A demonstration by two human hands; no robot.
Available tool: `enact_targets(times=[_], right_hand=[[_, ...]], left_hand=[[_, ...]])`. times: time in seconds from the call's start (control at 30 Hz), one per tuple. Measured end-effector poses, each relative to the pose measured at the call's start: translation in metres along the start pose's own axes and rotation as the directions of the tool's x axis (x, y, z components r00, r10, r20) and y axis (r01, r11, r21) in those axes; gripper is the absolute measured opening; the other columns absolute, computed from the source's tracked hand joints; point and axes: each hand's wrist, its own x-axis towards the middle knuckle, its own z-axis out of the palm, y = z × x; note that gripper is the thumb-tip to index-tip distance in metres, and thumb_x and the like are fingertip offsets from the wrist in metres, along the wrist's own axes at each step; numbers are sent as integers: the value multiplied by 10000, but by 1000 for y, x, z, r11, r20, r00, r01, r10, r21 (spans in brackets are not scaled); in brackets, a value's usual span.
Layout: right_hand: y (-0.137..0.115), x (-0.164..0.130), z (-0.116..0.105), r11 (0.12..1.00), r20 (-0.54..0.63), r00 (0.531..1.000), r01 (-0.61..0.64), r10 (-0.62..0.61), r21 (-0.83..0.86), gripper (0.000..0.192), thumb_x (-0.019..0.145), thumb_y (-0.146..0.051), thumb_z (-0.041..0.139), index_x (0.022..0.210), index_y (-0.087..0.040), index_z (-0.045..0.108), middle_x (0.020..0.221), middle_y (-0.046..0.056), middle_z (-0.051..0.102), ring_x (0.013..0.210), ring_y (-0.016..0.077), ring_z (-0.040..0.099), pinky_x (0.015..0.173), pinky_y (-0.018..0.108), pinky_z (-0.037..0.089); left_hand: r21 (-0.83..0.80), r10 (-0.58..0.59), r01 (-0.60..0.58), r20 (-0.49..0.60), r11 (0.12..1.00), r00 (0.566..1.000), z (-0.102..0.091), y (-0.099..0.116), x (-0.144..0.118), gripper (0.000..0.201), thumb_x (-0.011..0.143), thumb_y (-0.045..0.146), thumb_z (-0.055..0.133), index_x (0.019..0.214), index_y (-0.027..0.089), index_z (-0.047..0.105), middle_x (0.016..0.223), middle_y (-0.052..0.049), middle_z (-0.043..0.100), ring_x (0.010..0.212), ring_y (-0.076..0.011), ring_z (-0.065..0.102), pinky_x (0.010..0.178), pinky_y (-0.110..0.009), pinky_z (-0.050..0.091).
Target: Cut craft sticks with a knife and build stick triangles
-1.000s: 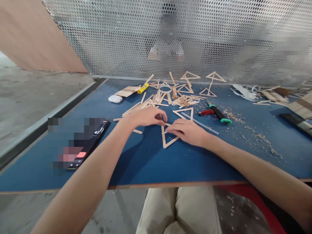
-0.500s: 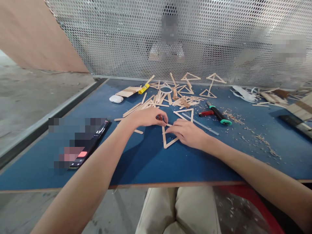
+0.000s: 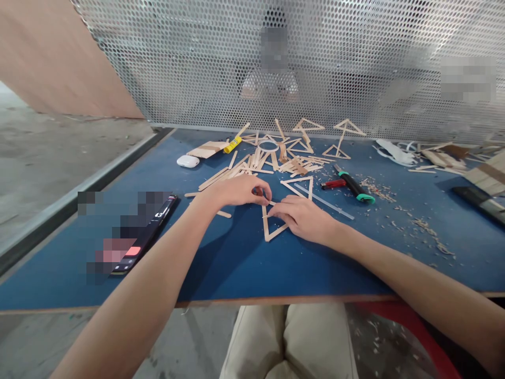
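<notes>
A flat triangle of wooden craft sticks lies on the blue table in front of me. At its far corner my left hand is closed, thumb and forefinger pinching the stick end there. My right hand covers the triangle's right side, fingers closed around the small end of a thin pale stick that pokes out over the left side. How that stick meets the triangle is hidden by my fingers. Just behind my right hand lies another stick triangle, beside a translucent glue stick.
Behind are a pile of loose craft sticks, a tape roll and a yellow tube. Right are a green-and-black cutter, a small red tool and scattered shavings. A phone lies left; perforated metal closes off the back.
Both hands keep nearly the same place and grip. My right hand's fingers have shifted very slightly; the triangle and everything around it stay put.
</notes>
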Motion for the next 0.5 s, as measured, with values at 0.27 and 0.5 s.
enact_targets(times=[0.27,0.5], right_hand=[[-1,-3,-7,989,-25,992,-122,124,83,358,1009,-343,565,1345,-226,604,1122,76,731,1035,237,656,904,371,502],[5,-3,-3,997,-6,1000,14,-13,82,280,1043,-232,474,1225,-211,685,1058,81,714,981,202,652,901,342,505]], left_hand=[[5,-26,26,11,1000,1000,0,0,1,262,901,459,636,1076,289,729,969,-4,737,805,-157,639,678,-261,395],[-11,-14,14,31,1000,999,1,-3,3,256,895,431,643,1080,275,728,979,-14,733,799,-154,629,681,-257,396]])
